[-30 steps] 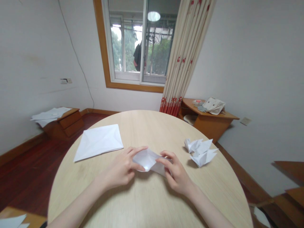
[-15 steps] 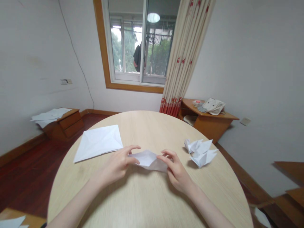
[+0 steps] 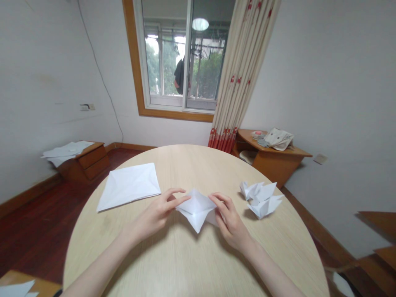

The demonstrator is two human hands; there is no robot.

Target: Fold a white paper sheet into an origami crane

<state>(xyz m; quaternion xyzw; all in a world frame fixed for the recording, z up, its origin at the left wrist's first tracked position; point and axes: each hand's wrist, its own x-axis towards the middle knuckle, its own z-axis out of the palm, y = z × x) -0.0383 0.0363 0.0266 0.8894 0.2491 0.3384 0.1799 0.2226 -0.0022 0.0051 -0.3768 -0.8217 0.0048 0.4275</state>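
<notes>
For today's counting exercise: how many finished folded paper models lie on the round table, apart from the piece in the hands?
2, touching, on the table's right side: one farther back, one nearer. More could be hidden.

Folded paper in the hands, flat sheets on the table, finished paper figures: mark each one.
folded paper (image 3: 195, 208), head view, on its middle crease
flat sheets (image 3: 129, 185), head view, centre of the top sheet
finished paper figures (image 3: 262, 200), head view, on the nearer figure's body
</notes>
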